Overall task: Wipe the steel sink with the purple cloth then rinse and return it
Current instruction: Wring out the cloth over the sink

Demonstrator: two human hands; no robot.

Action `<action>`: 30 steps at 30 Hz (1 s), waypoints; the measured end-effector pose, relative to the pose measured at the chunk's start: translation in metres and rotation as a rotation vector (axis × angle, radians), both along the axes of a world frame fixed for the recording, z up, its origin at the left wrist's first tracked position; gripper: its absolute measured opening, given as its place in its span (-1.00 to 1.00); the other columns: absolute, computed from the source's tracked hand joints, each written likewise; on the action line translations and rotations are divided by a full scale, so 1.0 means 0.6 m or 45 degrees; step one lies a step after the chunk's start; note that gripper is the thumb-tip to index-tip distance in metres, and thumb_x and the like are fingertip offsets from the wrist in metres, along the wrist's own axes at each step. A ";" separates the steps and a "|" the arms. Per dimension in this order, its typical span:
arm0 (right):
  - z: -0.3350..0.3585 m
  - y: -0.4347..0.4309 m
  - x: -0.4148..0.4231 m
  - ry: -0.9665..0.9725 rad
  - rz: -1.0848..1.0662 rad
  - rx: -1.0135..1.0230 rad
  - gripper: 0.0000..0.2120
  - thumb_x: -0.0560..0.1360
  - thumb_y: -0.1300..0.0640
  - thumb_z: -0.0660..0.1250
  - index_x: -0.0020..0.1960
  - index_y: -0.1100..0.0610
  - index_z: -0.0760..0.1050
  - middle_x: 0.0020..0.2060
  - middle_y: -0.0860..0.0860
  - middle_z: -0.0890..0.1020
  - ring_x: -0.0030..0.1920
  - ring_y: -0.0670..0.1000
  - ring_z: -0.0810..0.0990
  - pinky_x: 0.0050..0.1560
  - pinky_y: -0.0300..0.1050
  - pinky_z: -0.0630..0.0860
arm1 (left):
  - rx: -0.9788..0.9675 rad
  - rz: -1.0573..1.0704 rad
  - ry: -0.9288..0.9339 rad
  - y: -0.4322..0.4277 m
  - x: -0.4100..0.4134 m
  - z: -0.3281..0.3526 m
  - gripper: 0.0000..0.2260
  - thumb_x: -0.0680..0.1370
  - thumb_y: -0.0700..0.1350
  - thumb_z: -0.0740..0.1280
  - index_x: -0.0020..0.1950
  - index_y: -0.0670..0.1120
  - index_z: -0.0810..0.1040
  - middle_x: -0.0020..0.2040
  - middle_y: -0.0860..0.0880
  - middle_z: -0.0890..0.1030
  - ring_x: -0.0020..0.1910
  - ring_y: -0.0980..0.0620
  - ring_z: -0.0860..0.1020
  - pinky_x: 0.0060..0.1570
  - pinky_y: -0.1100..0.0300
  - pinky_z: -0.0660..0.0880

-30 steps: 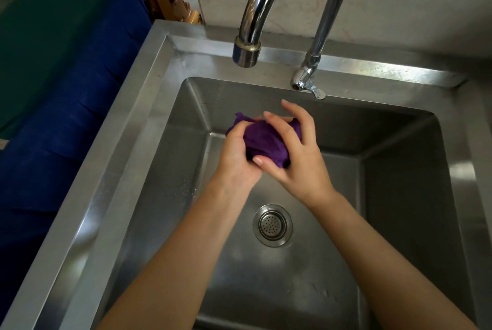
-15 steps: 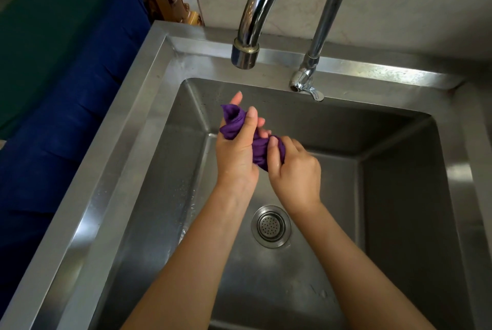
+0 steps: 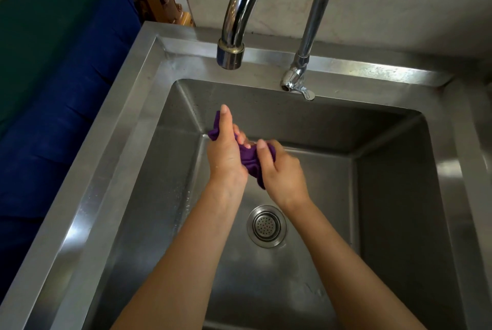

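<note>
Over the middle of the steel sink (image 3: 127,159), both hands hold a bunched purple cloth (image 3: 249,158). My left hand (image 3: 226,154) grips its upper left part, thumb pointing up, with a purple corner sticking out behind it. My right hand (image 3: 282,172) is closed around the cloth's right and lower part. The cloth is twisted between the two hands and most of it is hidden by the fingers. No water runs from the faucet spout (image 3: 230,54) above.
A round drain strainer (image 3: 267,226) sits in the basin floor below the hands. The faucet's lever (image 3: 299,87) is on the back ledge. A blue and green surface (image 3: 61,85) lies left of the sink. A pale stone wall (image 3: 399,2) stands behind.
The right hand went from lying open over the cloth to closing on it. Both hands have drawn the cloth from a ball into a longer twisted shape and drifted slightly left.
</note>
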State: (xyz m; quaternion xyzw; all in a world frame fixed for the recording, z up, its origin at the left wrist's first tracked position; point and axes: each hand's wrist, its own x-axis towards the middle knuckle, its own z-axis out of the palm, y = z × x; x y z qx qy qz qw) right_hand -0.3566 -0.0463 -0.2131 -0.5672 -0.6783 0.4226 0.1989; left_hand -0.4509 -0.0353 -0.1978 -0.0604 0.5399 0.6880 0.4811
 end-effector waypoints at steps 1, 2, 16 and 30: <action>0.008 -0.006 0.008 -0.001 0.114 0.040 -0.66 0.55 -0.13 0.12 0.26 -0.02 0.38 0.18 0.09 0.56 0.16 0.11 0.55 0.09 -0.05 0.48 | -0.027 0.025 -0.020 0.002 -0.008 0.000 -0.57 0.50 0.13 0.33 -0.46 -0.03 0.28 -0.61 0.08 0.28 -0.62 0.15 0.27 -0.52 0.30 0.32; 0.017 -0.014 0.018 0.028 0.234 0.149 -0.54 0.53 -0.10 0.18 0.39 -0.05 0.23 0.36 0.01 0.40 0.31 0.03 0.43 0.20 -0.07 0.42 | -0.059 0.057 -0.054 0.005 -0.016 0.000 -0.57 0.49 0.14 0.33 -0.45 -0.03 0.29 -0.60 0.08 0.30 -0.62 0.15 0.28 -0.50 0.30 0.33; 0.029 0.026 0.008 -0.556 0.435 0.420 -0.50 0.42 -0.17 0.35 0.13 0.19 0.38 0.00 0.14 0.61 -0.03 0.22 0.61 -0.22 -0.03 0.42 | -0.039 -0.029 -0.252 0.023 -0.007 0.010 -0.53 0.50 0.18 0.29 -0.45 -0.08 0.27 -0.64 0.04 0.31 -0.64 0.11 0.35 -0.34 0.20 0.47; 0.025 0.003 0.006 0.260 -0.216 -0.067 -0.49 0.59 -0.13 0.05 -0.28 0.19 0.53 -0.42 0.09 0.57 -0.34 0.02 0.49 -0.25 -0.10 0.38 | 0.119 -0.035 -0.417 0.023 0.013 0.021 -0.55 0.53 0.12 0.28 -0.45 -0.06 0.24 -0.65 0.06 0.25 -0.69 0.13 0.26 -0.61 0.38 0.32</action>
